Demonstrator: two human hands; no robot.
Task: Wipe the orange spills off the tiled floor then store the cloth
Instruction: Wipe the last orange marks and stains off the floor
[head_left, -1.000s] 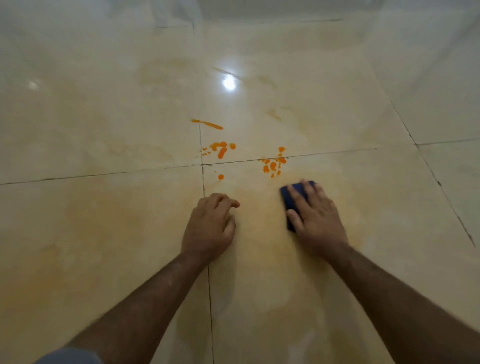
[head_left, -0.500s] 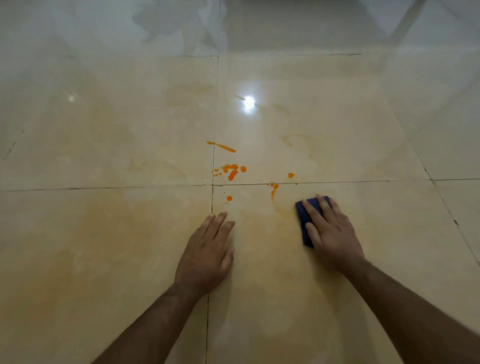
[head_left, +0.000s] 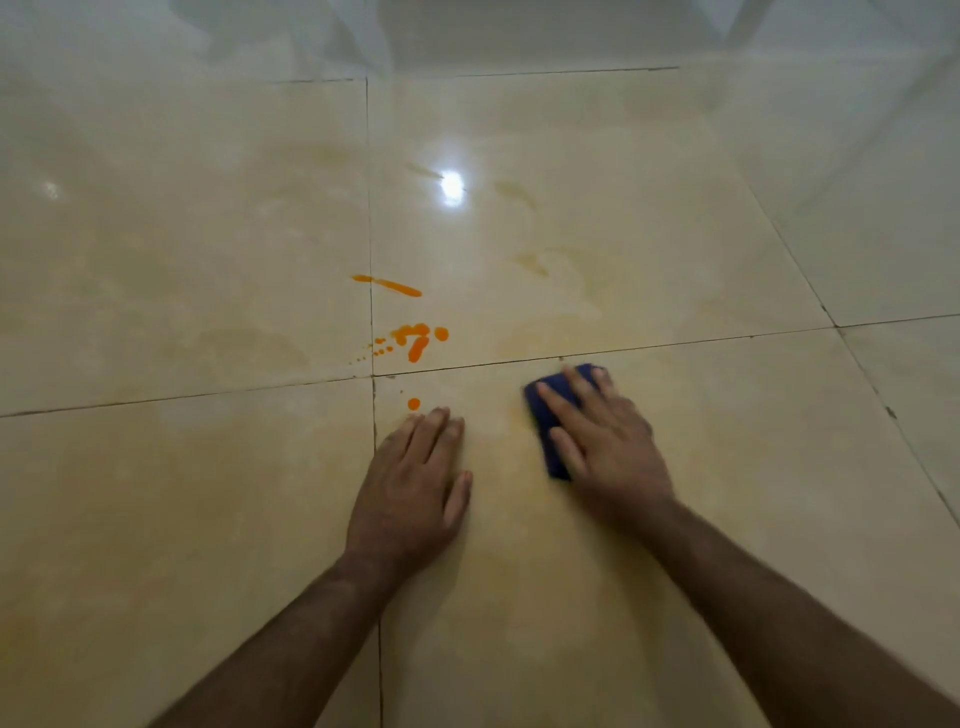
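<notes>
A folded dark blue cloth (head_left: 546, 410) lies flat on the glossy beige tiled floor (head_left: 675, 467), pressed down under my right hand (head_left: 605, 447), whose fingers spread over it. My left hand (head_left: 415, 478) rests flat on the floor to its left, fingers extended, holding nothing. Orange spills remain ahead of the left hand: a single drop (head_left: 414, 404) just beyond its fingertips, a cluster of blobs and small dots (head_left: 415, 340) past the grout line, and a thin streak (head_left: 389, 286) farther off.
Dark grout lines (head_left: 623, 347) cross the floor near the spills. A ceiling light's glare (head_left: 452, 184) reflects on the tile beyond. Faint yellowish smears (head_left: 530, 262) mark the tile ahead of the cloth.
The right-hand group of orange spots by the grout line is gone after the cloth passed over it. My left hand went from curled to flat on the floor.
</notes>
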